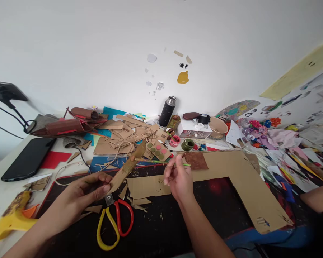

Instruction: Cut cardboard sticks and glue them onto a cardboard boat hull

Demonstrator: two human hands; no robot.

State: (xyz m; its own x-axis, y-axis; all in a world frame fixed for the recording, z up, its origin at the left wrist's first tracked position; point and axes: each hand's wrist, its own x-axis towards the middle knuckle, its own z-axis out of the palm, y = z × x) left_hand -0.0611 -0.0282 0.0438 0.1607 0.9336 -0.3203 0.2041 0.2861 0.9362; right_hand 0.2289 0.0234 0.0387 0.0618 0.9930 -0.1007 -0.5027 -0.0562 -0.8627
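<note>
My left hand (pixel 90 190) pinches the lower end of a long cardboard strip (pixel 127 167), whose upper part is painted olive brown. The strip is tilted up to the right. In my right hand (pixel 179 175) is a thin green paintbrush (pixel 156 161), its tip pointing left and reaching the strip's painted face. Scissors (pixel 118 222) with one yellow and one red handle lie below my left hand on the dark mat (pixel 156 229). Behind my right hand are a brown-painted cardboard piece (pixel 196 161) and a jar of green paint (pixel 187 144).
Cardboard scraps (pixel 131 130) are heaped behind, beside a black flask (pixel 167 111). A yellow glue gun (pixel 14 218) and a phone (pixel 28 157) lie left. A large cardboard frame (pixel 247 193) spans the right. Another person's arm (pixel 319 199) shows at the right edge.
</note>
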